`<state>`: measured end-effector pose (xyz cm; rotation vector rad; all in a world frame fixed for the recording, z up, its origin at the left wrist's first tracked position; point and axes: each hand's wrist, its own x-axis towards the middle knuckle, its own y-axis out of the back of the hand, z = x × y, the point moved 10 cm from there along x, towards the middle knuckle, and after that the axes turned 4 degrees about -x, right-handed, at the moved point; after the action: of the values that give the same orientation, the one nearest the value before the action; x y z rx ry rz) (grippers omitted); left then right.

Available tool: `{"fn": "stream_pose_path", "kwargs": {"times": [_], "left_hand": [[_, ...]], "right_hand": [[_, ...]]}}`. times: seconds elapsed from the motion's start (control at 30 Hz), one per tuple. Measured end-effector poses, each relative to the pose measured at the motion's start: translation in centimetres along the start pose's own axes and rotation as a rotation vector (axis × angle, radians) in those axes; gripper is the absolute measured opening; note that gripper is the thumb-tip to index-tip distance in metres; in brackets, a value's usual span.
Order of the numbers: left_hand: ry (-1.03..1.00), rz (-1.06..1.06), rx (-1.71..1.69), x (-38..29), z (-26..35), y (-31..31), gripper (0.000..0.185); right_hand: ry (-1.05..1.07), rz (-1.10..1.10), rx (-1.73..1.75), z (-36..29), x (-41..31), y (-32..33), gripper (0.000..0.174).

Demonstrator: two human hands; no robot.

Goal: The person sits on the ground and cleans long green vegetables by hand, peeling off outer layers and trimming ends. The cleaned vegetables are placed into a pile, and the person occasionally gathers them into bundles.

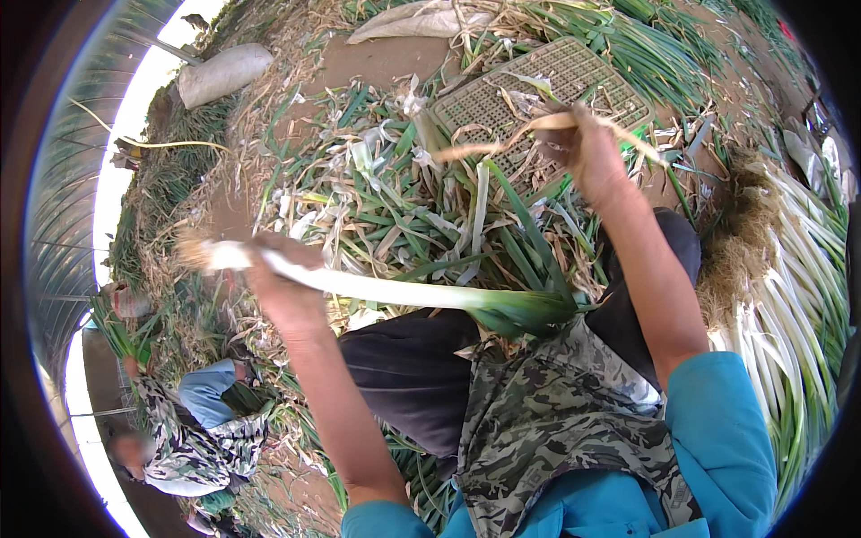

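Observation:
A large green onion (397, 290) with a long white stalk, brown roots and green leaves lies across my lap. My left hand (286, 269) is closed around its white end near the roots; the roots are blurred. Raised to the right, my right hand (582, 151) pinches a dry, tan peeled leaf (551, 122), which trails out on both sides of the fingers. Under that hand is an upturned plastic mesh crate (498, 94) with leaf scraps on it. Peeled leaves (377, 195) in green and white are heaped in front of my knees.
Cleaned green onions (773, 323) are piled at the right, roots towards me. Untrimmed onions (646, 54) lie beyond the crate. A white sack (225, 74) sits at the upper left, and a pale cloth sack (420, 21) at the top. Another person (195, 437) sits at the lower left.

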<state>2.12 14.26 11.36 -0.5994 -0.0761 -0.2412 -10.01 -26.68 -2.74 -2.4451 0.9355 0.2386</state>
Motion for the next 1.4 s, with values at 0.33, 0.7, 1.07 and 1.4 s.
{"fn": "stream_pose_path", "kwargs": {"times": [0.33,0.7,1.07,1.4], "left_hand": [[-0.11,-0.07,0.098,3.3,7.1,-4.0,0.024],[0.005,-0.479,0.727,-4.3,-13.2,-14.8,0.092],[0.493,-0.182,0.778,-7.4,-21.2,5.1,0.019],[0.373,0.253,0.211,-5.2,-17.3,12.2,0.022]], "right_hand": [[0.499,-0.971,-1.189,8.3,-12.1,-11.8,0.064],[0.271,-0.504,-0.008,-2.1,-6.0,-10.5,0.032],[0.405,0.113,0.396,-12.8,-3.1,9.6,0.02],[0.293,0.085,0.455,-10.0,-2.6,11.6,0.018]]}}
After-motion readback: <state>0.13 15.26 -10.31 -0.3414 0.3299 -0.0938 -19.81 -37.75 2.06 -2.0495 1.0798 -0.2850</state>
